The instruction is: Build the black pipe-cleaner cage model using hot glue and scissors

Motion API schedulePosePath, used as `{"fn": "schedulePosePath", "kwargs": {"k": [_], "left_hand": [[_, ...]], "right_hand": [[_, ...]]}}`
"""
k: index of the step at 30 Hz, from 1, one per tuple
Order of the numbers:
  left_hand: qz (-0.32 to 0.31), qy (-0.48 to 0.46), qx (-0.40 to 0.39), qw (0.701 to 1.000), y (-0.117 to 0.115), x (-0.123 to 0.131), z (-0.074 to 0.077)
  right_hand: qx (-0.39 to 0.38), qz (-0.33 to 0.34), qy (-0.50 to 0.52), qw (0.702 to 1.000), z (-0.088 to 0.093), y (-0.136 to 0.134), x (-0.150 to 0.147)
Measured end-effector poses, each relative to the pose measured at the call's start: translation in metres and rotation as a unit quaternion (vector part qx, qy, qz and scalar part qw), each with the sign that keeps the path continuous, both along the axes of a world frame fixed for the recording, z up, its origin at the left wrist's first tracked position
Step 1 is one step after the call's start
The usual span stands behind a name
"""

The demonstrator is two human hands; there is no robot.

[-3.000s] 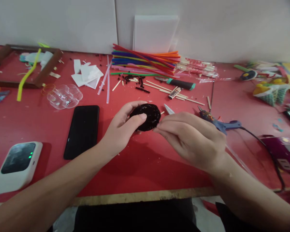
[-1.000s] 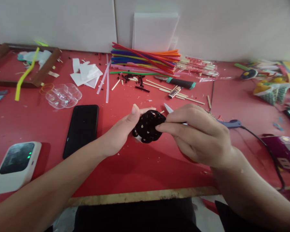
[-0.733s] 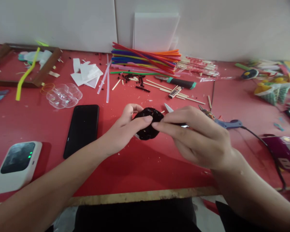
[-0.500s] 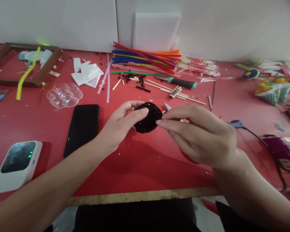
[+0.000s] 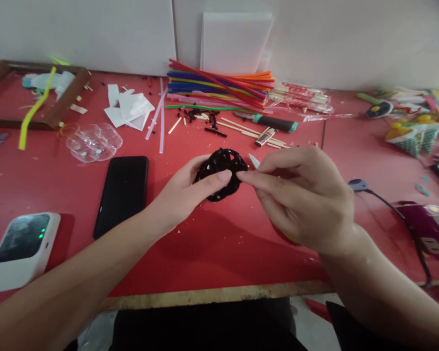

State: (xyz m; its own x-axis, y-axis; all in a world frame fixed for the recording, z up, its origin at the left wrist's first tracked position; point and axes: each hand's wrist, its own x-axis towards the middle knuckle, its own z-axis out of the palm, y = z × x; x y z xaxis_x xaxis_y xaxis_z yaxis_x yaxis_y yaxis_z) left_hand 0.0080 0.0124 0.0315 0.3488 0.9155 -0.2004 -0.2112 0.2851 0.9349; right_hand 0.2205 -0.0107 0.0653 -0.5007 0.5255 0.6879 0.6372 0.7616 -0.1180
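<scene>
A small black openwork object (image 5: 219, 163), rounded with gaps in it, is held above the red table (image 5: 205, 258) near the middle. My left hand (image 5: 190, 187) grips it from the left, its thumb lying across the front. From the right, my right hand (image 5: 300, 195) touches the object's edge with an extended index finger; the other fingers are curled, and whether anything small is between them is hidden. A white pointed piece (image 5: 254, 161) lies just behind my right fingertips.
Behind the hands lie colored pipe cleaners (image 5: 219, 90), thin wooden sticks (image 5: 241, 127), a green-black cutter (image 5: 276, 123) and black scraps. On the left are a phone (image 5: 121, 195), a white device (image 5: 25, 251) and a clear flower-shaped tray (image 5: 94, 142). A cable (image 5: 388, 207) runs at right.
The black object has turned in my left hand, now showing its gaps. My right thumb and index finger no longer pinch together at its edge; the index finger reaches onto it. The view has shifted slightly.
</scene>
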Motion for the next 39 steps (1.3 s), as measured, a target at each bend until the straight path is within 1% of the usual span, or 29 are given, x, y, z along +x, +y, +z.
{"fn": "schedulePosePath", "kwargs": {"k": [3, 5, 7, 11, 16, 18, 24, 27, 31, 34, 39], "left_hand": [[0.034, 0.000, -0.003, 0.999, -0.0001, 0.0018, -0.0022], [0.051, 0.001, 0.007, 0.999, 0.0000, 0.0018, -0.0030], [0.054, 0.008, 0.016, 0.998, 0.0005, 0.0009, -0.0028], [0.044, 0.019, 0.017, 0.999, 0.0012, -0.0015, -0.0009], [0.002, 0.022, -0.032, 0.999, -0.0005, -0.0032, -0.0001], [-0.007, 0.019, -0.038, 0.999, -0.0006, -0.0033, 0.0001], [0.008, 0.023, -0.037, 0.999, 0.0012, -0.0030, 0.0016], [0.005, 0.033, -0.027, 0.999, 0.0010, -0.0028, 0.0017], [-0.023, 0.054, -0.026, 0.998, 0.0001, -0.0021, 0.0011], [-0.042, 0.071, -0.026, 0.996, -0.0005, -0.0021, 0.0004], [-0.055, 0.070, -0.009, 0.996, -0.0015, -0.0028, -0.0017]], "right_hand": [[-0.004, -0.022, 0.000, 1.000, 0.0002, -0.0009, -0.0007], [-0.005, -0.019, 0.004, 1.000, -0.0009, -0.0007, 0.0003], [-0.007, -0.009, 0.013, 1.000, -0.0020, 0.0000, 0.0017], [-0.027, 0.008, 0.014, 1.000, -0.0021, 0.0011, 0.0028], [-0.037, 0.029, 0.000, 0.999, -0.0005, 0.0010, 0.0028], [-0.042, 0.027, -0.004, 0.999, -0.0001, 0.0005, 0.0029], [-0.040, 0.039, -0.009, 0.998, -0.0011, -0.0002, 0.0016], [-0.050, 0.042, -0.007, 0.998, -0.0015, 0.0003, 0.0013], [-0.062, 0.055, -0.007, 0.997, -0.0009, 0.0017, 0.0032], [-0.091, 0.069, 0.000, 0.993, -0.0009, 0.0031, 0.0048], [-0.114, 0.078, 0.000, 0.990, -0.0006, 0.0042, 0.0048]]}}
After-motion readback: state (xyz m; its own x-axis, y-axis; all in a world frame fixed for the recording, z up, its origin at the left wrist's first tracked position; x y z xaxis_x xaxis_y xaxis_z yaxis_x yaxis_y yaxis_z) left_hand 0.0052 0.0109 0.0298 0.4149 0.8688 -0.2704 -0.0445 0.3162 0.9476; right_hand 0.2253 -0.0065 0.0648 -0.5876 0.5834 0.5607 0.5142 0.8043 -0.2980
